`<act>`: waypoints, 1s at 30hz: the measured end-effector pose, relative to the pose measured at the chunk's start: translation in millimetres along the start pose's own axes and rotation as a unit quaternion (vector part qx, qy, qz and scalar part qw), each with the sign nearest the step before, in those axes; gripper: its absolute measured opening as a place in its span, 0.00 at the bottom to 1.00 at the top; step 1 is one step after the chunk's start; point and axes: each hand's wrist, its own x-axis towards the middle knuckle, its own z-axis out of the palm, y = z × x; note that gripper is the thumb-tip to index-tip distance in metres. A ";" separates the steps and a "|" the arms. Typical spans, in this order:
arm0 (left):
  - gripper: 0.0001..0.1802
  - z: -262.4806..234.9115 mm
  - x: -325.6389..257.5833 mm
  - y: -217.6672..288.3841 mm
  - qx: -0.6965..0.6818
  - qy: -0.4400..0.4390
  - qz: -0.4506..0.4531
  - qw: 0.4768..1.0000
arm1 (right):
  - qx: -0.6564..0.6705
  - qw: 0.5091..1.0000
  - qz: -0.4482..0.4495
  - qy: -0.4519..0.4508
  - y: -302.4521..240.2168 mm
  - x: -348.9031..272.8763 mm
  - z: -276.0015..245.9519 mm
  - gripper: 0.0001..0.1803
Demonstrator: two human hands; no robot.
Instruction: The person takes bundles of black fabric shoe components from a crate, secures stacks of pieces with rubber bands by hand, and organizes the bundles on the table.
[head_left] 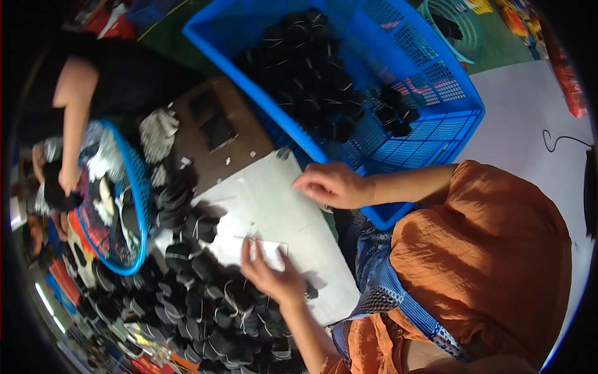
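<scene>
At frame centre, the left hand (274, 274) pinches a small white paper (271, 254) on the white board (280, 212), while the right hand (330, 185) rests fingers curled, seemingly mid-labelling black sock bundles (212, 299).

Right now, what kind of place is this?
Probably a small workshop where socks or similar dark fabric pieces are sorted and packed. A big blue crate holds black bundles, more bundles pile beside a white board.

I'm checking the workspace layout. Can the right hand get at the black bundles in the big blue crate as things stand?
Probably yes. The right hand rests on the white sheet right beside the big blue crate; the crate is open-topped and nothing covers the black bundles.
</scene>
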 end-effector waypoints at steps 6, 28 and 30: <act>0.34 157.2 60.0 82.9 -0.125 -0.065 0.028 0.990 | -0.090 0.961 0.252 0.074 183.5 -41.9 -83.5 0.13; 0.34 192.9 57.8 87.5 -0.067 -0.073 -0.017 0.995 | -0.113 0.903 0.409 -0.070 351.1 -12.6 -230.9 0.39; 0.33 189.2 57.2 87.7 -0.055 -0.078 -0.003 0.995 | -0.196 0.883 0.415 -0.102 341.8 -33.2 -232.4 0.39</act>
